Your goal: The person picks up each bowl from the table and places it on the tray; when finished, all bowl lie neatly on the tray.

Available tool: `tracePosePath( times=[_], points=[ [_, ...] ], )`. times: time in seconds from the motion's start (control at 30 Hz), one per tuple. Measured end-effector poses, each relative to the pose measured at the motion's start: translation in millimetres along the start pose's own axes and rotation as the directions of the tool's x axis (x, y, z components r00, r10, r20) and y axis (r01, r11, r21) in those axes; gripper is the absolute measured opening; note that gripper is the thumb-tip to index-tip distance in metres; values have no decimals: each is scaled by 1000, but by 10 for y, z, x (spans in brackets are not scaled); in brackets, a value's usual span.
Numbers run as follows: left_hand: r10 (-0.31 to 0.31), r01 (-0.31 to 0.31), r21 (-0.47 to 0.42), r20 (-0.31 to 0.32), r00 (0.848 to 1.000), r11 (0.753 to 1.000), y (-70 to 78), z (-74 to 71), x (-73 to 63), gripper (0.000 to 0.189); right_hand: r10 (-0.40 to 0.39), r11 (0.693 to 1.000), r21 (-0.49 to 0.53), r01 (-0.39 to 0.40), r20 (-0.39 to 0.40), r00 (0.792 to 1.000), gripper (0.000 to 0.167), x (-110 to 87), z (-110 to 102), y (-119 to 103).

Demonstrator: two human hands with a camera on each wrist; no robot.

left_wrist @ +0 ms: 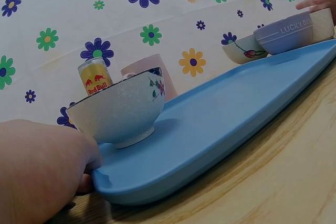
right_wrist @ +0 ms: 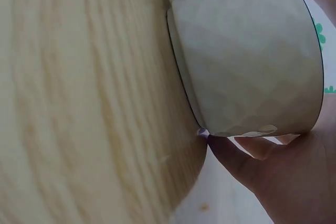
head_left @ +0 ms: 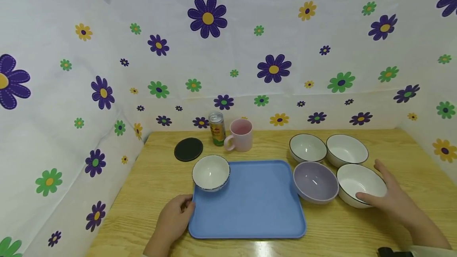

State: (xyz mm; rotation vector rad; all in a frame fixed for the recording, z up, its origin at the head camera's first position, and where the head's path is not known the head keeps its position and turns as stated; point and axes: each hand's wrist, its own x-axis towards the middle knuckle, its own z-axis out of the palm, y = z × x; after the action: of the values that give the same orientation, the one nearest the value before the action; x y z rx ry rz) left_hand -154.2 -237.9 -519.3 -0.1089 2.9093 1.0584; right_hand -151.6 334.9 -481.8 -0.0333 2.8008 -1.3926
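My left hand (head_left: 175, 214) grips the left edge of a blue tray (head_left: 250, 205), fingers curled at its rim. At the tray's upper left corner stands a white bowl (head_left: 211, 171) with a patterned rim, just beyond that hand. My right hand (head_left: 398, 201) holds a dark-rimmed white bowl (head_left: 357, 181) by its right side. Its thumb reaches over the rim into the bowl, while other fingers lie along the outer wall (right_wrist: 247, 61). Against this bowl's left side sits a purple bowl (head_left: 315, 181), lettered on its outside, overlapping the tray's right edge in the head view.
Two more white bowls, one at the left (head_left: 308, 148) and one at the right (head_left: 346, 150), stand behind. A pink mug (head_left: 242, 136), a Red Bull can (head_left: 217, 129) and a round black coaster (head_left: 188, 149) are along the back left. A flowered cloth (head_left: 235, 43) hangs behind the wooden table (head_left: 143, 185).
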Motion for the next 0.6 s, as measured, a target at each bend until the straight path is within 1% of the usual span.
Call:
tracePosePath(
  times=[0.2,0.37,0.5,0.6],
  points=[
    [7,-7,3,0,1000,1000,-3,-4,-9,31,17,1000,-15,-17,25,1000,120,5,-12,-6],
    [11,-11,4,-1,1000,1000,-4,-3,-10,31,30,998,-54,-27,63,998,122,-5,-24,-14],
    [3,-3,8,0,1000,1000,-4,2,-4,31,45,995,-92,-37,95,994,123,-15,-41,-25],
    [-2,2,8,1,1000,1000,-1,8,2,31,38,994,-102,-27,106,994,123,-20,-47,-2]
  ],
)
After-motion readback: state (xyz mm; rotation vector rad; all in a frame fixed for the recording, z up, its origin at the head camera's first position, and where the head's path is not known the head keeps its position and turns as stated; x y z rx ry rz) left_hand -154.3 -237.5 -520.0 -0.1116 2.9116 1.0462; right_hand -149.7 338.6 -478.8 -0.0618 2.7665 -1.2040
